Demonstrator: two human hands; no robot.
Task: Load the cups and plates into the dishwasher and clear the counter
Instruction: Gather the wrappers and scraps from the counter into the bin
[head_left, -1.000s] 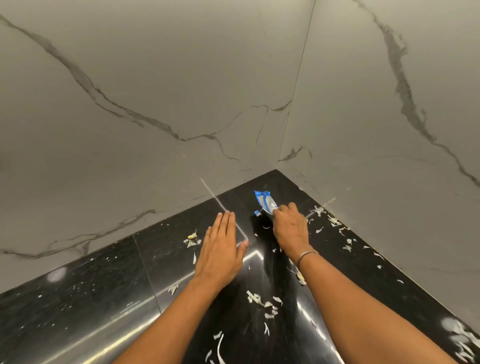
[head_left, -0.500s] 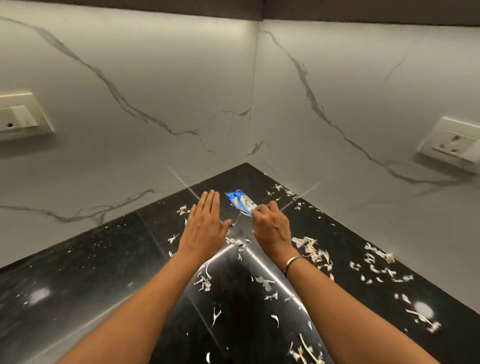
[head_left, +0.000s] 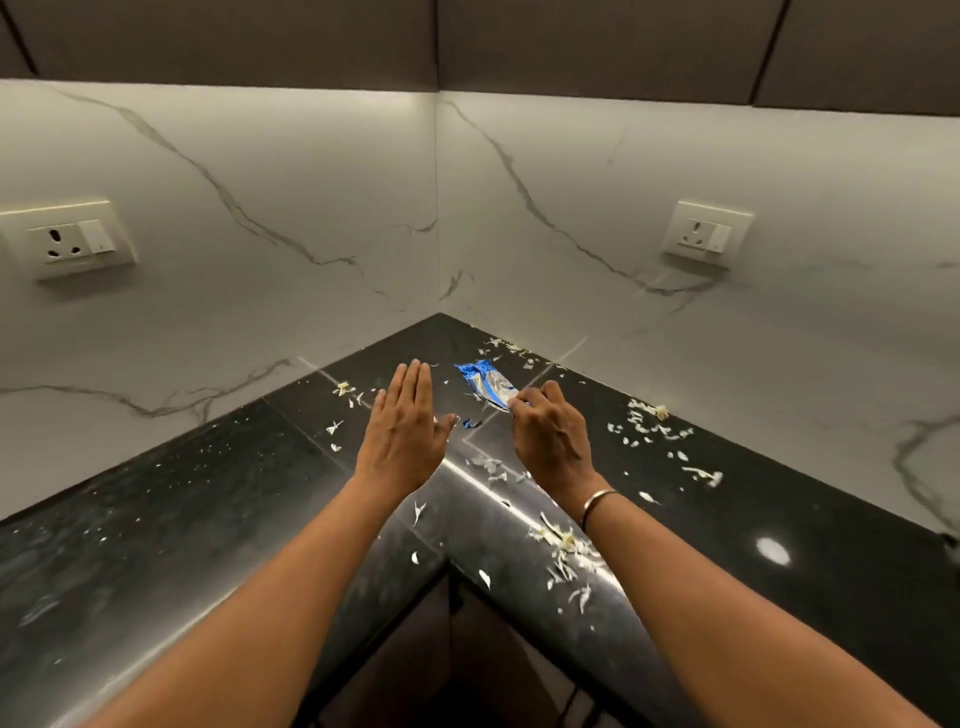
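Observation:
A black polished counter (head_left: 182, 519) fills the corner between two marble walls. My right hand (head_left: 550, 441) pinches the near end of a blue and white wrapper (head_left: 485, 384) that lies toward the corner. My left hand (head_left: 405, 431) hovers flat, fingers together and thumb out, just left of the wrapper, holding nothing. Pale vegetable peelings (head_left: 563, 543) are scattered over the counter around both hands. No cups, plates or dishwasher are in view.
More peelings (head_left: 649, 426) lie along the right wall. A socket (head_left: 72, 241) sits on the left wall and another socket (head_left: 706, 235) on the right wall. Dark cabinets (head_left: 571, 41) hang above. The counter's inner edge (head_left: 449, 564) drops to a dark cupboard below.
The view has pulled back and tilted up, showing the sockets and upper cabinets. Both hands have come back from the corner, the right hand dragging the wrapper along with it.

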